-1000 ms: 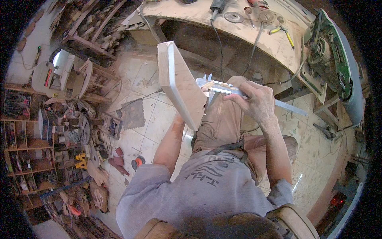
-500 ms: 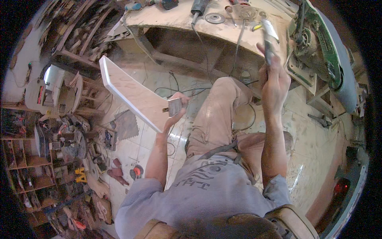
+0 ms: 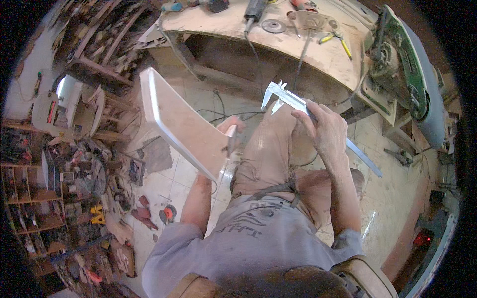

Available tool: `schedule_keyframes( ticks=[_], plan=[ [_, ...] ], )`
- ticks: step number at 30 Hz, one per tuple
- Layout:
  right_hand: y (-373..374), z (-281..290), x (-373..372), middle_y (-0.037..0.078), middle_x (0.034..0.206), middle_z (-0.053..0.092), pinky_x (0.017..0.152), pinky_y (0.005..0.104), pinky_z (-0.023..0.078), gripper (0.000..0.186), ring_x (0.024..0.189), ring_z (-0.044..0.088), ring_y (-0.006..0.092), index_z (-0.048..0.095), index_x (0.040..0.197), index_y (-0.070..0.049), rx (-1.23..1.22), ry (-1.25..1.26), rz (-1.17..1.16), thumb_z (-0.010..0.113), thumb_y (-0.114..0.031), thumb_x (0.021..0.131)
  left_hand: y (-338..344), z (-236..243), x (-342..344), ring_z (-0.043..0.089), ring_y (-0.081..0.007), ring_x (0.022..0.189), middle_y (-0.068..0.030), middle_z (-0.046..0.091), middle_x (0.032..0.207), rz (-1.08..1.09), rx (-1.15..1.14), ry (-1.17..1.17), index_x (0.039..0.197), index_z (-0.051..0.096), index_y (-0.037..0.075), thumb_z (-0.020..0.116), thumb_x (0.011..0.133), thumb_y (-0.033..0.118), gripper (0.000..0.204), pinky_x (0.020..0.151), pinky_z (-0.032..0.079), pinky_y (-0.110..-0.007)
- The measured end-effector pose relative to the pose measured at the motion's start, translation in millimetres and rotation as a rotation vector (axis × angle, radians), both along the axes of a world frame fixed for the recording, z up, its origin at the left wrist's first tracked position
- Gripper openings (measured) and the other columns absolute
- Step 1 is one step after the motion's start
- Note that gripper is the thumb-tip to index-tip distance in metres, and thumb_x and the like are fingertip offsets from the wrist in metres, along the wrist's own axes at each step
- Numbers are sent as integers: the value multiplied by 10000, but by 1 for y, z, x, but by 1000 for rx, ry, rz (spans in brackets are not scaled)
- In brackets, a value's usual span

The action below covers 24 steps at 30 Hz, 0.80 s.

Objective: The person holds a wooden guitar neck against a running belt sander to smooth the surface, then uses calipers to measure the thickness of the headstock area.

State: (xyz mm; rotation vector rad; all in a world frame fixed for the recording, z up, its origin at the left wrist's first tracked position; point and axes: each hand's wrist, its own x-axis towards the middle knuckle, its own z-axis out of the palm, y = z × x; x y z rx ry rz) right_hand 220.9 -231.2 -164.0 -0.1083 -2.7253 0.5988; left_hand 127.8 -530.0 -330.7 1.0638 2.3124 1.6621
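Right hand [image 3: 325,130] wrapped round metal caliper [image 3: 288,97] — I see measuring jaws parted, beam sticking out beyond hand toward right. Caliper held up over knee [image 3: 272,136], well clear of board. Left hand [image 3: 230,123] grasping pale angled board [image 3: 186,130] near its right end; I make out fingers there, rest hidden behind wood. Board held tilted, left of knee. Ahead of both hands, worktop [image 3: 213,22] carries round disc [image 3: 274,26] and yellow-handled pliers [image 3: 342,44] — handles spread.
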Motion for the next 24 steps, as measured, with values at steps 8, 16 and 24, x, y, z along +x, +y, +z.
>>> schedule_keyframes(
  ticks=[8, 16, 24],
  plan=[
    [-32, 5, 0, 99, 847, 695, 581, 374, 522, 335, 625, 656, 271, 699, 1133, -112, -64, 163, 248, 735, -339, 889, 33, 34, 9, 596, -178, 903, -18, 617, 928, 8, -49, -189, 1136, 638, 74, 617, 956, 218, 232, 770, 477, -314],
    [-33, -2, 2, 120, 882, 687, 595, 433, 534, 280, 699, 676, 335, 667, 1047, -84, -15, 94, 448, 741, -294, 878, 33, -16, -11, 556, -125, 847, 0, 608, 985, -31, 571, -1060, 1191, 636, 100, 683, 919, 399, 407, 743, 457, -309],
    [-33, -6, 7, 109, 769, 640, 557, 450, 507, 265, 681, 658, 341, 642, 905, -87, 20, 104, 375, 740, -329, 863, 33, -67, -14, 575, -222, 905, -52, 594, 1009, 8, 357, -295, 1057, 579, 79, 658, 947, 167, 161, 794, 477, -335]
  ],
)
